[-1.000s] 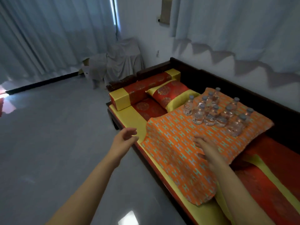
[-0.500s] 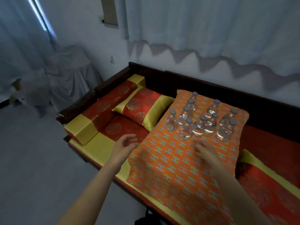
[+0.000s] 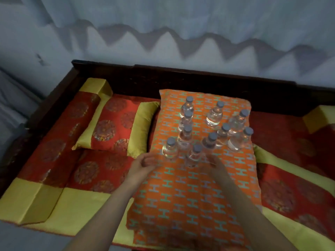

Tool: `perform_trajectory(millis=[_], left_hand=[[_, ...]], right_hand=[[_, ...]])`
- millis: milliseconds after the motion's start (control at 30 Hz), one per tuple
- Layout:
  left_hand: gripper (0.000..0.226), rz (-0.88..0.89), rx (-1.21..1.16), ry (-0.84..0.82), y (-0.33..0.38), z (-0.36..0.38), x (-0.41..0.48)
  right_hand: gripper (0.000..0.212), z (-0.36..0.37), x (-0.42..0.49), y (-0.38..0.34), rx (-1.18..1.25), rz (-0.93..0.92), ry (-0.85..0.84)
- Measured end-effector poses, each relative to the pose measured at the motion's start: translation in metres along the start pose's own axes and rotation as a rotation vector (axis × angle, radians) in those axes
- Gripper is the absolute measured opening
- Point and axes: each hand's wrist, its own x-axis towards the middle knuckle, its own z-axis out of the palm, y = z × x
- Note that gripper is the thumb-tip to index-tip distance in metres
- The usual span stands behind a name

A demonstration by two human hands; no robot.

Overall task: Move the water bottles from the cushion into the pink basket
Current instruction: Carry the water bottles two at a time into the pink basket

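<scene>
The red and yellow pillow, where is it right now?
In the head view, the red and yellow pillow lies on the bench, just left of the orange cushion with the water bottles.

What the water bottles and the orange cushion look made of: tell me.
Water bottles: probably clear plastic with a glossy finish, judging by the see-through bodies and bright glints. Orange cushion: woven fabric with a slight sheen, possibly satin-like, with a teal H pattern and a soft, sagging surface.

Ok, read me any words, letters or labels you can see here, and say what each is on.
"H": teal letter shape repeated all over the orange cushion.
Water bottles: no labels visible.
Red pillow: round patterns only, too blurred to read any writing.
</scene>
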Motion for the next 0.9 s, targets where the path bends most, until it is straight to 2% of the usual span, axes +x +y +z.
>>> perform_trajectory(millis=[67,133,233,333,533,767,900], left_hand=[[0.044,-0.008,0.035,-0.09,0.0,0.005,0.028],[0.069,0.033,0.1,-0.179,-0.001,0.01,0.057],[0.106,0.056,0.158,-0.26,-0.002,0.019,0.088],[0.117,0.075,0.188,-0.346,-0.017,0.026,0.113],[0.114,0.113,0.235,-0.425,-0.046,0.037,0.136],[0.072,0.225,0.274,-0.391,-0.044,0.036,0.142],[0.07,0.175,0.22,-0.404,-0.04,0.027,0.141]], right_hand=[[0.065,0.014,0.012,0.005,-0.012,0.037,0.022],[0.078,0.025,0.019,0.01,-0.05,0.013,0.095],[0.077,0.043,0.029,0.013,-0.059,-0.023,0.115],[0.069,0.056,0.044,0.015,-0.13,-0.028,0.153],[0.066,0.061,0.051,0.03,-0.233,-0.04,0.201],[0.062,0.062,0.036,0.024,-0.271,-0.077,0.364],[0.051,0.055,0.023,0.022,-0.149,-0.041,0.385]])
